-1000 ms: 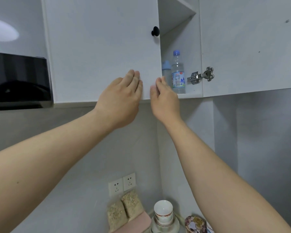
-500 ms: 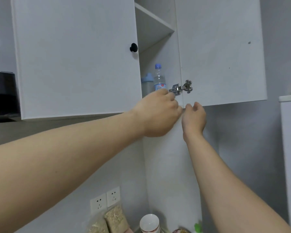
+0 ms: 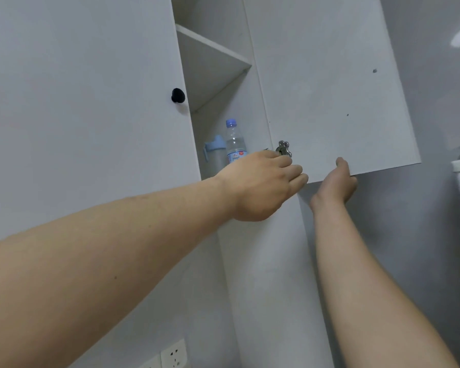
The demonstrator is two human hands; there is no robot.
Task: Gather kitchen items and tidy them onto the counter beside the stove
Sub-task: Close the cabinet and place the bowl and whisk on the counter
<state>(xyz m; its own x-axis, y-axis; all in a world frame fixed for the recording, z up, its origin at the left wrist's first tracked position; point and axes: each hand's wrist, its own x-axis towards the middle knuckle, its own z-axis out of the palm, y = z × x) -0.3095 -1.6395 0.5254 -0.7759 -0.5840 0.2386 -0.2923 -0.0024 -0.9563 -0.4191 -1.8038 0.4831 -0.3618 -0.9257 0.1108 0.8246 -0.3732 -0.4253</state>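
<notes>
Fingers of right hand (image 3: 335, 187) pinch door (image 3: 329, 88) edge, partly hidden, left hand (image 3: 258, 184) curled, hold unclear, masking bottle (image 3: 234, 139)

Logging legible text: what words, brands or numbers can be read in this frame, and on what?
Label on the water bottle: blue and white with a red patch; print too small and blurred to read.
On the open door, blue-lidded bottle and wall socket: no text visible.

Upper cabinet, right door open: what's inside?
Standing inside: a clear water bottle with a blue cap, and a light-blue-lidded bottle to its left. The left hand covers the water bottle's base; the closed left door hides the rest.
</notes>
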